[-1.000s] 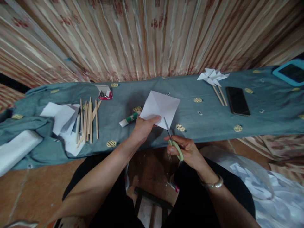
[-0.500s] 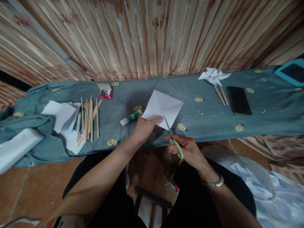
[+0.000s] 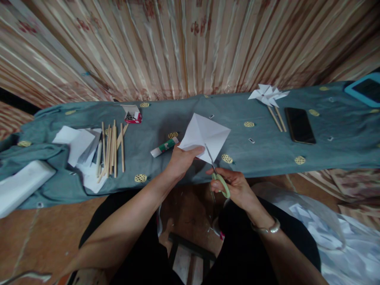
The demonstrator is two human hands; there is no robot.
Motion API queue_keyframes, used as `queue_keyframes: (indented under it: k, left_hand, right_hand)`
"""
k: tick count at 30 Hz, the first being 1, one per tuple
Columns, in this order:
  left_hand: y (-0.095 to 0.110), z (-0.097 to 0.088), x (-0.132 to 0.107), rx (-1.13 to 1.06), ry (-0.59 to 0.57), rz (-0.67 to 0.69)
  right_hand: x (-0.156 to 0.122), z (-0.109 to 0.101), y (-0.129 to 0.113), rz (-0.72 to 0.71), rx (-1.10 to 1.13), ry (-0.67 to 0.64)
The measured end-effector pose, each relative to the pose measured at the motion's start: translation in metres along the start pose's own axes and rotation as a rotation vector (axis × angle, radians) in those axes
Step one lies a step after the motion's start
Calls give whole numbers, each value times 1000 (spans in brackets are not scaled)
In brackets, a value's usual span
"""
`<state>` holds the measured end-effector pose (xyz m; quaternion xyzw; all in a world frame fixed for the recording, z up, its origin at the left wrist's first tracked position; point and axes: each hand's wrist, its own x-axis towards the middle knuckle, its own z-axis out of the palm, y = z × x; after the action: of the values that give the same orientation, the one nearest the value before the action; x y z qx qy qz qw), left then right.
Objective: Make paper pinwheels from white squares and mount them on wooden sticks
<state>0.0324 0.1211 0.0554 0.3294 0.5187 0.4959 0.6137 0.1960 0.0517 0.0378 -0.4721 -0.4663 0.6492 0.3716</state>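
Note:
A square white sheet of paper (image 3: 209, 132) with diagonal creases is pinched at its left corner by my left hand (image 3: 184, 159), thumb on top. My right hand (image 3: 233, 184) grips green-handled scissors (image 3: 221, 184), fingers in the loops. Their blades lie at the paper's near corner and point toward its centre. Just left of the paper, a glue stick (image 3: 164, 147) with a green label rests on the cloth. Part of the paper's left edge is hidden under my left thumb.
On the cloth-covered table (image 3: 267, 152) to the left lie wooden sticks (image 3: 114, 148), paper sheets (image 3: 71, 140) and a small open box of pins (image 3: 133, 114). Right of centre are paper pinwheels (image 3: 268, 95) and a phone (image 3: 299, 125). A plastic bag of paper (image 3: 323, 233) sits below right.
Almost nothing differs. The whole view has shifted very slightly, and both hands keep their hold on the paper and the scissors.

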Motion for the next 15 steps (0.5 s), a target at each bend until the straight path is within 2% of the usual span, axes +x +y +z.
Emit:
queue_keyframes:
  k: [15]
  left_hand:
    - [-2,0,-1,13,-25,-10]
  right_hand:
    - [1,0,0,3,23,13]
